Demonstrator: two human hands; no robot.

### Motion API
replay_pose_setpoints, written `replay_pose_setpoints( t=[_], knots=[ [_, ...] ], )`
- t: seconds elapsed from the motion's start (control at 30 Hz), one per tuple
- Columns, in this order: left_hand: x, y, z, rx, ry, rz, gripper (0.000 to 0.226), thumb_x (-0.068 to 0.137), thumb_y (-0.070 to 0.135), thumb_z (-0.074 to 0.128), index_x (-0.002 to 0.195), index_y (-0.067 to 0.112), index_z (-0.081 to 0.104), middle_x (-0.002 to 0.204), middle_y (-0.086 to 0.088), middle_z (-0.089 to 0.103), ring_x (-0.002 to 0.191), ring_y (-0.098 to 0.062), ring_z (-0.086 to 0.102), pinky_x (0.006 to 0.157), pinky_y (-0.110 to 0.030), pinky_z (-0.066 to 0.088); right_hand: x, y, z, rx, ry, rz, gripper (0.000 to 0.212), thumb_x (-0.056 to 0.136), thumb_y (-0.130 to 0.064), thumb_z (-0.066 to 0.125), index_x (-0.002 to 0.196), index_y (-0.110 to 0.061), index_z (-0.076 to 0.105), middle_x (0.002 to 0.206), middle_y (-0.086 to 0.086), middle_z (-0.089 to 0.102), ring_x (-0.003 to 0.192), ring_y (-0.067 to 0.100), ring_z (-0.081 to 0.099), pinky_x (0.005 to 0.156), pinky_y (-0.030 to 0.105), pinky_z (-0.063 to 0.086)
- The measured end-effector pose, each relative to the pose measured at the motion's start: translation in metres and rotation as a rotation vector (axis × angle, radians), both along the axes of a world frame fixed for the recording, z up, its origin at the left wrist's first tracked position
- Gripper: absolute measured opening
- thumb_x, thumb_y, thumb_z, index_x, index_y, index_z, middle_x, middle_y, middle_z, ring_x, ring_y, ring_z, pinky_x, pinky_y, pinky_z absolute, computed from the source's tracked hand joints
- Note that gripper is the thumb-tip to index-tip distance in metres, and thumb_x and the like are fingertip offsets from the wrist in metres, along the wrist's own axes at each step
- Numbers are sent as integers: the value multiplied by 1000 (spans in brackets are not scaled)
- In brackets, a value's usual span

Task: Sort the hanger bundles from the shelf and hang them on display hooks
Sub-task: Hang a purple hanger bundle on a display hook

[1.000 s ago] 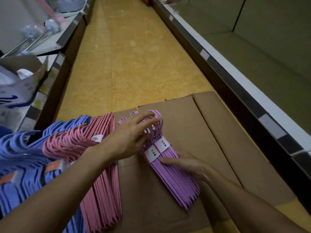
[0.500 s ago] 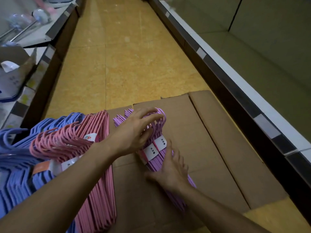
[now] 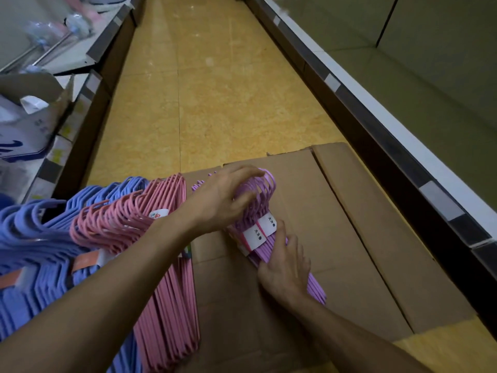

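A purple hanger bundle [image 3: 265, 230] with white paper labels lies on flattened cardboard [image 3: 349, 238]. My left hand [image 3: 223, 200] curls over its hook end and grips the hooks. My right hand [image 3: 285, 267] presses on the bundle's straight bars just below the labels. To the left lies a pink hanger bundle [image 3: 161, 265], partly under my left forearm. Further left lies a blue hanger bundle [image 3: 35, 243] with an orange band.
The cardboard rests on a yellow tiled aisle floor [image 3: 215, 90]. A dark-edged empty shelf [image 3: 403, 117] runs along the right. On the left, shelving [image 3: 88, 84] carries an open carton [image 3: 32, 109] and wrapped goods.
My right hand moved from beside the purple bundle onto its bars. My left hand closed further over the hooks.
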State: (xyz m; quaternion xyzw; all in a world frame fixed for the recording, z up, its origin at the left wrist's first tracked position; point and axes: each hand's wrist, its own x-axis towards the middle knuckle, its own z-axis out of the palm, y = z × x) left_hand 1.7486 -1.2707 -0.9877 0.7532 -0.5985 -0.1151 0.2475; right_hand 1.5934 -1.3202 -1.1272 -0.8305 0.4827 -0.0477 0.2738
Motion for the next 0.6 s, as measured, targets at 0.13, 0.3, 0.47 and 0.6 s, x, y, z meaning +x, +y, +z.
replay_pose_setpoints(
  t=[0.13, 0.3, 0.47, 0.6],
  knots=[
    [1, -2, 6, -82, 74, 115, 35, 100, 22, 53, 135, 17, 57, 135, 3, 55, 117, -3, 48, 90, -2, 28, 1, -18, 25, 66, -124, -18, 95, 67, -57, 51, 151, -35, 13, 136, 6, 44, 126, 31, 44, 99, 46, 37],
    [11, -7, 5, -242, 280, 429, 31, 100, 29, 55, 128, 19, 61, 128, 2, 60, 117, -9, 56, 99, -25, 44, -4, -41, 61, 70, -233, 18, 89, 64, -50, 47, 149, -39, 21, 135, 4, 51, 123, 31, 48, 98, 48, 39],
    [28, 1, 0, -297, 526, 838, 38, 95, 30, 59, 131, 21, 51, 118, 2, 57, 108, -18, 58, 95, -37, 51, -7, -67, 94, 193, -451, 63, 71, 74, -28, 59, 136, -53, 33, 122, -13, 59, 115, 22, 57, 96, 50, 48],
    [31, 1, 8, -405, 1027, 1001, 64, 91, 32, 66, 145, 18, 36, 133, -11, 47, 114, -28, 55, 99, -44, 51, -8, -79, 110, 297, -609, 143, 69, 75, -5, 60, 107, -64, 45, 93, -35, 62, 88, -6, 63, 66, 14, 53]
  ],
)
